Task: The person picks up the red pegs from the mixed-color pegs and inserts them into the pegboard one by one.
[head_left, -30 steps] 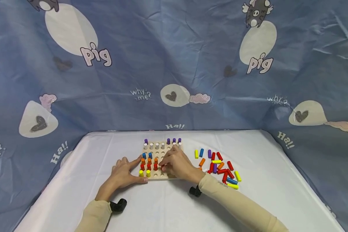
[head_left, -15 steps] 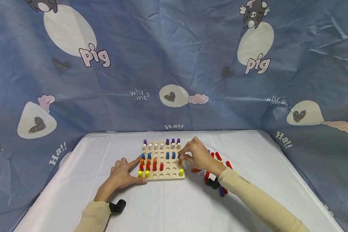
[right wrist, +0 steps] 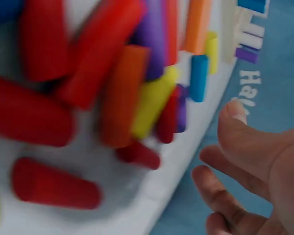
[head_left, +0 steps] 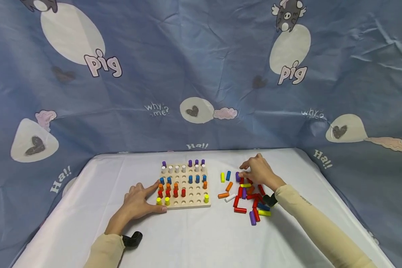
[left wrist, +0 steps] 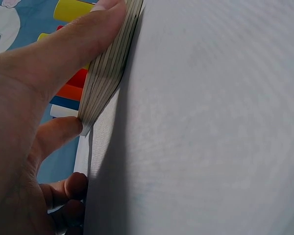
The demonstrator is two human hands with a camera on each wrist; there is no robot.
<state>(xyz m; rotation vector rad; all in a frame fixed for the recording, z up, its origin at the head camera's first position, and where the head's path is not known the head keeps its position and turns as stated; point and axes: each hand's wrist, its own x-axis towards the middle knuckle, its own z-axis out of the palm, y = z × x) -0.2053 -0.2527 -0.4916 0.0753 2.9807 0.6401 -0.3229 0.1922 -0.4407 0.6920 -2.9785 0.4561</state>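
Note:
A wooden pegboard (head_left: 191, 204) carries upright pegs in rows of purple, white, blue, orange, red and yellow. My left hand (head_left: 136, 203) grips its left side, thumb at the front corner and index finger on the left edge; the left wrist view shows the thumb (left wrist: 105, 24) against the layered edge (left wrist: 108, 63). My right hand (head_left: 259, 171) is over the loose pegs, fingertips beside a purple peg (head_left: 238, 176). In the right wrist view this hand (right wrist: 255, 171) has its fingers apart, holding nothing, near a purple peg (right wrist: 182, 110) and a blue peg (right wrist: 198, 78).
Loose pegs lie on the white table (head_left: 187, 238) to the board's right: red (head_left: 240, 210), yellow (head_left: 222, 177), blue (head_left: 228, 175), orange (head_left: 223, 195), white (head_left: 230, 198) and purple (head_left: 252, 218). Behind the table hangs a blue printed cloth (head_left: 154, 74).
My right hand has moved right from the board to the loose pegs. An orange peg it was touching at the board's right column now stands free. My left hand stays on the board.

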